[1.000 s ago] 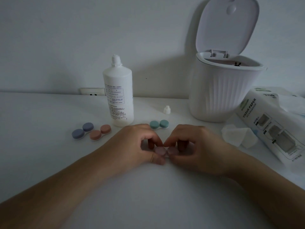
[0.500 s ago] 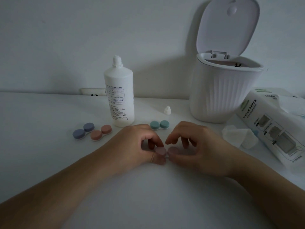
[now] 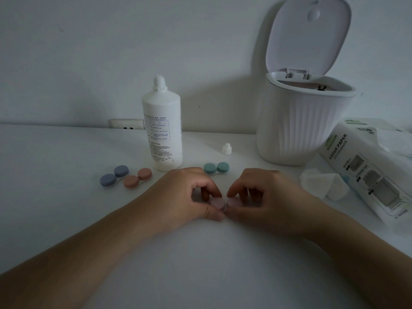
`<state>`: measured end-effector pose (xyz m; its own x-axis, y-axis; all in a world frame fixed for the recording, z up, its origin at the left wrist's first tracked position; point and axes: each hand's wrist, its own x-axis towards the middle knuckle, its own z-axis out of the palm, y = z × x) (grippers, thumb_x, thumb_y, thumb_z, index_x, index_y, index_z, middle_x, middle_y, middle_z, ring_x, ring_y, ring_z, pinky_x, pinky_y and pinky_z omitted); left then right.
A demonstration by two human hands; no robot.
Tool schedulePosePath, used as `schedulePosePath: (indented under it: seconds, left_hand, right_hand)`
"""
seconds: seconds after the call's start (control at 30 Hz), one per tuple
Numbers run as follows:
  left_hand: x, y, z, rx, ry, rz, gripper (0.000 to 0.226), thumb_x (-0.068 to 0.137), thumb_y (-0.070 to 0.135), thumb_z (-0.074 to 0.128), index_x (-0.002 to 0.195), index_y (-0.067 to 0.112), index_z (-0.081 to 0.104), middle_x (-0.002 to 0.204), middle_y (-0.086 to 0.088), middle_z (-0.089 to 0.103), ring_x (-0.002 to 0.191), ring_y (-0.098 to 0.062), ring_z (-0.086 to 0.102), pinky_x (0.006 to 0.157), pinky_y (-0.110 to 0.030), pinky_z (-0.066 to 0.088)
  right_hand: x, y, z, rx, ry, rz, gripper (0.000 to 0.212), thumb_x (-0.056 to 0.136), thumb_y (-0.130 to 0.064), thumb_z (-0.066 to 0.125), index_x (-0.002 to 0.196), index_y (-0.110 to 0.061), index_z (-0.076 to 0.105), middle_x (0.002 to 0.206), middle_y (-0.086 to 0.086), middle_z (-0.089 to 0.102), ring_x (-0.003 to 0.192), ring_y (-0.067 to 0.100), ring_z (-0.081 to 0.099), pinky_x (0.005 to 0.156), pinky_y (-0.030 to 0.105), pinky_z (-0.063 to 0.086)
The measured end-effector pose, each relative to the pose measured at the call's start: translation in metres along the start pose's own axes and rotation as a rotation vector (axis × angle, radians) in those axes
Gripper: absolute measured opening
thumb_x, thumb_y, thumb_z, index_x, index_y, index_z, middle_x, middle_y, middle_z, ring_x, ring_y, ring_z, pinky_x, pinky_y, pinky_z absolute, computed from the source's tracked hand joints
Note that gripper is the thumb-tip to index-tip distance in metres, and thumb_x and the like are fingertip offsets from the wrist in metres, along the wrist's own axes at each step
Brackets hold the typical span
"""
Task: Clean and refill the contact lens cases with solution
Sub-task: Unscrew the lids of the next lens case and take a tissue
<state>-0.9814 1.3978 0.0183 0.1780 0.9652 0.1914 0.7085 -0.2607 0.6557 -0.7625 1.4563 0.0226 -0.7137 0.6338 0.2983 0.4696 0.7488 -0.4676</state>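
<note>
This looks like a room in a home. A white table (image 3: 55, 152) stands against a plain wall with a wall socket (image 3: 127, 124). A small bin (image 3: 298, 132) with its lid up and a pack of tissues (image 3: 365, 166) sit on it.

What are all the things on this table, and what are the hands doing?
Lens cases: 4. Blue and orange at left, green beside the bottle, pink between the hands.
Solution bottle: 1, white, uncapped, centre back.
Bottle cap: 1, white, right of the bottle.
Bin: 1, white, lid up, back right.
Tissue pack: 1, white, far right.
Loose tissue: 1, white, before the pack.
Wall socket: 1, white, behind the bottle.
Table: 1, white.
Left hand: pinches the pink case's left lid.
Right hand: pinches its right lid.
</note>
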Motion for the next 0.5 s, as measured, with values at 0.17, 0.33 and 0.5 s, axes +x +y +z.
schedulePosePath:
  seconds: [0.17,0.33,0.5]
  left_hand:
    - [-0.0004,0.0006,0.0007,-0.021,0.014,0.000,0.029,0.063,0.037,0.094,0.083,0.034,0.074,0.092,0.019,0.061,0.077,0.003,0.057,0.065,-0.011,0.039]
    - [-0.0004,-0.0009,0.0007,-0.033,0.005,-0.018,0.029,0.063,0.038,0.094,0.087,0.032,0.077,0.093,0.019,0.062,0.084,0.000,0.059,0.068,-0.011,0.040]
    - [-0.0005,-0.0022,0.0013,-0.034,0.013,-0.025,0.029,0.064,0.040,0.093,0.086,0.034,0.076,0.092,0.019,0.062,0.078,0.001,0.057,0.065,-0.010,0.038]
  right_hand:
    - [-0.0011,-0.0006,-0.0015,0.021,-0.066,-0.032,0.040,0.074,-0.049,0.072,0.110,-0.031,0.071,0.090,-0.017,0.060,0.080,0.007,0.058,0.067,0.014,0.046]
    - [0.0001,-0.0012,0.0003,-0.010,-0.019,-0.021,0.018,0.078,-0.041,0.078,0.091,-0.029,0.075,0.077,-0.013,0.058,0.074,0.010,0.059,0.061,0.016,0.044]
    - [-0.0013,-0.0043,-0.0007,0.024,-0.024,-0.047,0.013,0.080,-0.025,0.079,0.092,-0.028,0.075,0.078,-0.010,0.059,0.073,0.011,0.058,0.062,0.018,0.045]
